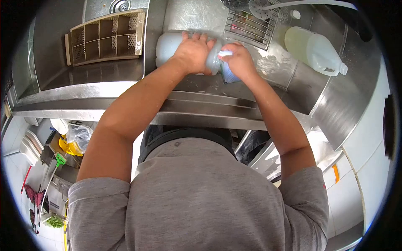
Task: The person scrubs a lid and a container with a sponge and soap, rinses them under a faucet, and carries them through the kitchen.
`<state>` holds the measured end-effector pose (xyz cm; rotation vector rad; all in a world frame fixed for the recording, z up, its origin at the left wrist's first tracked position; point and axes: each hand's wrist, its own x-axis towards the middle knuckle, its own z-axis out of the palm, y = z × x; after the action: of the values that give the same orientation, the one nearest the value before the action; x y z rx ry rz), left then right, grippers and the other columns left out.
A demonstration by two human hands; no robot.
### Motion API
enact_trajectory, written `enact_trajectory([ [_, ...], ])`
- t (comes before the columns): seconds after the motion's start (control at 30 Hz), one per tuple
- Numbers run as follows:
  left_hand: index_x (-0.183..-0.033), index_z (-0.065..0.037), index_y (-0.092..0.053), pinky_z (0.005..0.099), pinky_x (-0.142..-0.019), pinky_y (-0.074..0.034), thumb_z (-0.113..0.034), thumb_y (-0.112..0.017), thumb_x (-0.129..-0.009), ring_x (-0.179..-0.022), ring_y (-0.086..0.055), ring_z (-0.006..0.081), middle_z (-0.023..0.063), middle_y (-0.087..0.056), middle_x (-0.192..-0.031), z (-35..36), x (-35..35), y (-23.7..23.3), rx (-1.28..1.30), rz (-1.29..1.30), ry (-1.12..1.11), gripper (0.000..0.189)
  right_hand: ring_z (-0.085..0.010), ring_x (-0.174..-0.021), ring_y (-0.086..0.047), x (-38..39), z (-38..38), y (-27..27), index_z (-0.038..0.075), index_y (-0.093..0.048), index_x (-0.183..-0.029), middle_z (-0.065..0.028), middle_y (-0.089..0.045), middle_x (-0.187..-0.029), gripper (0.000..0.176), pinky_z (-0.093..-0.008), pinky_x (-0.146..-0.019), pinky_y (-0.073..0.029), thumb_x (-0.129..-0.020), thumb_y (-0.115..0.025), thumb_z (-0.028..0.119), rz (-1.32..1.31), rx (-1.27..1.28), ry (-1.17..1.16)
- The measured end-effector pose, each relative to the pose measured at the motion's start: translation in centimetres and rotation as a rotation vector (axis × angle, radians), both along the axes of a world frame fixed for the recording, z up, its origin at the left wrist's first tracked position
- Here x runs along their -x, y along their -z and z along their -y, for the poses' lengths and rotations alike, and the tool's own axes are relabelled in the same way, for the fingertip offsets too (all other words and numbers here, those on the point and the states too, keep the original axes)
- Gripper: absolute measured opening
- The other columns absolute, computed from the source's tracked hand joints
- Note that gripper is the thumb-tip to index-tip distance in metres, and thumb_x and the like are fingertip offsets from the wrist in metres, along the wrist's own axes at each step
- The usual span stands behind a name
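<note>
Beige compartment basket point(106, 37) in the steel sink point(54, 54), yellowish plastic jug point(312, 50) on its side, wire rack point(251, 27)

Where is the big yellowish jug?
Head view: the yellowish jug lies on the steel counter, right of the wire grate and the right hand.

Centre: bottle point(169, 46) lying crosswise, left hand point(192, 52) and right hand point(239, 62) clasped on it.
Left: basin wall point(151, 37); compartment tray point(106, 37) beyond, bare basin floor point(96, 72) beside it.
Behind: wire rack point(251, 27) close to the knuckles.
Right: wet steel point(272, 62) free up to jug point(312, 50) lying on its side.
Front: counter strip point(201, 85) free.
</note>
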<state>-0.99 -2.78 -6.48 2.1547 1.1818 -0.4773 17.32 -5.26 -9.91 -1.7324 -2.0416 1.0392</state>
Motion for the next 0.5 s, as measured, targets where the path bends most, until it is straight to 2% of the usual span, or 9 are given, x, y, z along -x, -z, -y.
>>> enact_trajectory([
  [0.07, -0.139, -0.010, -0.033, 0.0570, -0.106, -0.027, -0.049, -0.079, -0.057, -0.131, -0.035, 0.0349, 0.0188, -0.037, -0.140, 0.3, 0.0, 0.4, -0.017, 0.016, -0.006, 0.102, -0.0248, -0.072, -0.063, 0.2, -1.4, 0.3, 0.001, -0.066, -0.087, -0.0141, -0.065, -0.079, 0.025, -0.0341, -0.069, -0.049, -0.072, -0.076, 0.019, 0.043, -0.026, -0.010],
  [0.13, -0.139, -0.010, -0.033, 0.0568, -0.106, -0.027, -0.048, -0.079, -0.057, -0.130, -0.035, 0.0345, 0.0187, -0.038, -0.140, 0.3, -0.2, 0.5, -0.037, 0.025, -0.018, 0.101, -0.0316, -0.082, -0.064, 0.8, -3.7, 1.3, 0.004, -0.068, -0.091, -0.0192, -0.066, -0.089, 0.031, -0.0361, -0.076, -0.050, -0.068, -0.077, 0.025, 0.018, 0.307, 0.284],
  [0.17, -0.139, -0.010, -0.033, 0.0567, -0.106, -0.027, -0.048, -0.079, -0.058, -0.130, -0.035, 0.0344, 0.0186, -0.038, -0.139, 0.5, -0.2, 0.4, -0.034, 0.021, -0.013, 0.101, -0.0322, -0.078, -0.065, 0.2, -3.9, 4.6, 0.004, -0.068, -0.091, -0.0193, -0.066, -0.086, 0.036, -0.0373, -0.073, -0.050, -0.067, -0.078, 0.027, 0.026, 0.238, 0.269],
  [0.2, -0.139, -0.010, -0.033, 0.0566, -0.106, -0.027, -0.048, -0.079, -0.058, -0.130, -0.035, 0.0343, 0.0184, -0.039, -0.139, 0.2, 0.1, 0.4, -0.041, 0.012, -0.004, 0.101, -0.0322, -0.078, -0.065, 0.0, -3.5, 5.0, 0.004, -0.068, -0.091, -0.0193, -0.066, -0.086, 0.036, -0.0373, -0.073, -0.050, -0.067, -0.078, 0.027, 0.020, 0.233, 0.269],
  [0.3, -0.139, -0.009, -0.033, 0.0566, -0.106, -0.027, -0.048, -0.079, -0.058, -0.130, -0.036, 0.0348, 0.0185, -0.039, -0.138, 0.2, 0.3, 0.9, -0.039, 0.041, -0.013, 0.101, -0.0316, -0.075, -0.065, 0.3, -0.6, 3.0, 0.003, -0.067, -0.087, -0.0193, -0.066, -0.081, 0.034, -0.0389, -0.069, -0.050, -0.066, -0.077, 0.027, -0.012, 0.282, 0.285],
  [0.37, -0.139, -0.009, -0.033, 0.0566, -0.106, -0.027, -0.048, -0.079, -0.058, -0.130, -0.036, 0.0349, 0.0185, -0.039, -0.138, 0.4, 0.2, 1.1, -0.034, 0.039, -0.011, 0.100, -0.0330, -0.073, -0.064, 1.5, -0.1, 0.2, 0.003, -0.065, -0.081, -0.0190, -0.064, -0.075, 0.031, -0.0409, -0.065, -0.049, -0.065, -0.077, 0.026, 0.100, 0.302, 0.239],
  [0.4, -0.139, -0.009, -0.034, 0.0567, -0.106, -0.027, -0.047, -0.080, -0.058, -0.130, -0.035, 0.0350, 0.0186, -0.039, -0.138, 0.2, 0.1, 1.1, -0.043, 0.032, -0.018, 0.100, -0.0330, -0.073, -0.064, 1.6, -0.6, 0.4, 0.003, -0.065, -0.081, -0.0190, -0.064, -0.075, 0.031, -0.0409, -0.065, -0.049, -0.065, -0.077, 0.026, 0.110, 0.298, 0.242],
  [0.47, -0.138, -0.009, -0.034, 0.0567, -0.106, -0.027, -0.047, -0.080, -0.058, -0.130, -0.036, 0.0345, 0.0184, -0.040, -0.138, 0.0, 0.0, 0.8, -0.042, 0.040, -0.023, 0.100, -0.0354, -0.071, -0.062, 1.7, -3.5, 2.9, 0.003, -0.062, -0.075, -0.0187, -0.063, -0.072, 0.029, -0.0425, -0.063, -0.048, -0.064, -0.077, 0.025, 0.187, 0.111, 0.214],
  [0.5, -0.138, -0.008, -0.034, 0.0567, -0.106, -0.027, -0.046, -0.080, -0.058, -0.130, -0.036, 0.0341, 0.0182, -0.040, -0.137, 0.2, 0.1, 0.5, -0.030, 0.037, -0.023, 0.100, -0.0354, -0.068, -0.061, 0.6, -4.3, 6.3, 0.004, -0.062, -0.074, -0.0187, -0.063, -0.071, 0.027, -0.0416, -0.061, -0.047, -0.064, -0.077, 0.025, -0.073, 0.315, 0.347],
])
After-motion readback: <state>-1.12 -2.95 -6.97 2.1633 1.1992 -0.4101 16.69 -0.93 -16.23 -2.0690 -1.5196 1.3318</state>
